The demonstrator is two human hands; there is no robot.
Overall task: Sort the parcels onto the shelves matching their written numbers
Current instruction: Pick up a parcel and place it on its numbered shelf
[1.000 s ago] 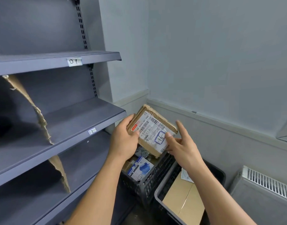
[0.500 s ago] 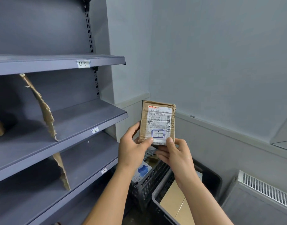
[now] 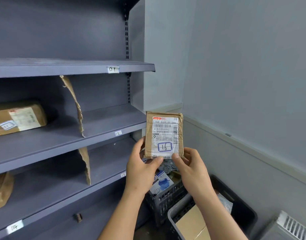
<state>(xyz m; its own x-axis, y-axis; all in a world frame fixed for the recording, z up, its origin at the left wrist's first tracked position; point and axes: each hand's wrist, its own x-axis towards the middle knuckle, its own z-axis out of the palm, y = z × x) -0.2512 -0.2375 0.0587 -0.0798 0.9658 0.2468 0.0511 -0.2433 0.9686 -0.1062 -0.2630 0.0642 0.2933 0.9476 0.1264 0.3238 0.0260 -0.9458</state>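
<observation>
The parcel (image 3: 163, 134) has been raised from the crate (image 3: 166, 200) below the grips and turned upright, its written 16 now legible. Its lower edge is pinched by the left grip (image 3: 142, 170) and right grip (image 3: 192, 170). No tag 16 is seen on the shelves (image 3: 96, 125) left of them, so that shelf is yet to be found.

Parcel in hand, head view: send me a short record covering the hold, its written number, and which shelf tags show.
held item: brown parcel, upright, label facing the camera
written number: 16, in a blue box
left hand: pinches the parcel's lower left edge
right hand: pinches the parcel's lower right edge
tags in view: tag 01, tag 12, tag 13, tag 14
tag 16: not in view
on shelf: second parcel, left of the cardboard divider, above tag 12's level
</observation>
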